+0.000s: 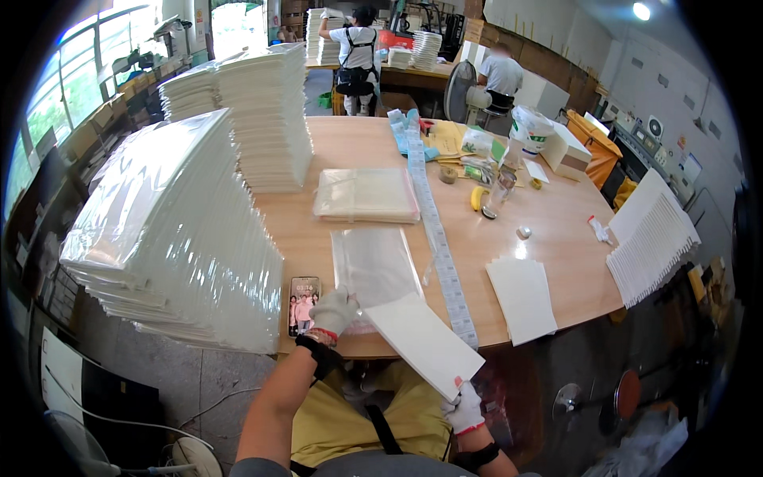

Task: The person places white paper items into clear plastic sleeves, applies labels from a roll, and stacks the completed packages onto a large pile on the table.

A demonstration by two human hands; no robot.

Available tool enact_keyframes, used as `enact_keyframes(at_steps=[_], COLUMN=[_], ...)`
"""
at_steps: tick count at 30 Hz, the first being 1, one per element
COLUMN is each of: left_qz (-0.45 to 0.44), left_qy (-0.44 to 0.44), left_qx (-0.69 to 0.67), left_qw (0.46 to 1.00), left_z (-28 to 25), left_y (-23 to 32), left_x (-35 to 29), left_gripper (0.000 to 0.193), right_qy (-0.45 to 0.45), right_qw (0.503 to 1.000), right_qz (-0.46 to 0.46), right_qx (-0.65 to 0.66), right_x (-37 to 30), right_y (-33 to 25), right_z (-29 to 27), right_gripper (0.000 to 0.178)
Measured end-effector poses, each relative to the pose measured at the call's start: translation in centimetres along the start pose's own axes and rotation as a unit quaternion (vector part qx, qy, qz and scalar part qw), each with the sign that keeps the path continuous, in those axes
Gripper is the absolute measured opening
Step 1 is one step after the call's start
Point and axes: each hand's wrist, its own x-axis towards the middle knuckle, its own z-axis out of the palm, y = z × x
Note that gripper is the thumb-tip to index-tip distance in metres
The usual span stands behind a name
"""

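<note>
White board (425, 343), lengthwise far-left to near-right

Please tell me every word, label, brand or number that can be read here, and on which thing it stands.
I do not copy wording, numbers or brands; here is where they stand:
Phone: clock digits on the lit screen, large enough to read.
Label strip: rows of print, too small to read.
White tub: print, too blurred to read.
Held white board: no text visible.

gloved left grip (334, 312) rests ahead of pinching right grip (466, 407)
</note>
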Motion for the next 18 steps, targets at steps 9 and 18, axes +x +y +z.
enact_keyframes(at_steps=[9,18], left_qz=[0.023,0.064], left_qy=[-0.054,0.002], left_qx=[-0.055,-0.464], left_qw=[0.997,0.884], left_z=[1.2,16.7], left_y=[1.6,-0.1], left_x=[-2.1,-4.9], left_gripper=[0.018,0.042], right_qy=[0.042,-0.016], right_qw=[0.998,1.0], right_qz=[-0.046,0.015], right_qx=[-0.003,0.015], right_x=[0.0,-0.5], right_y=[1.9,2.2], right_z=[2.3,2.7], right_gripper=[0.009,0.011])
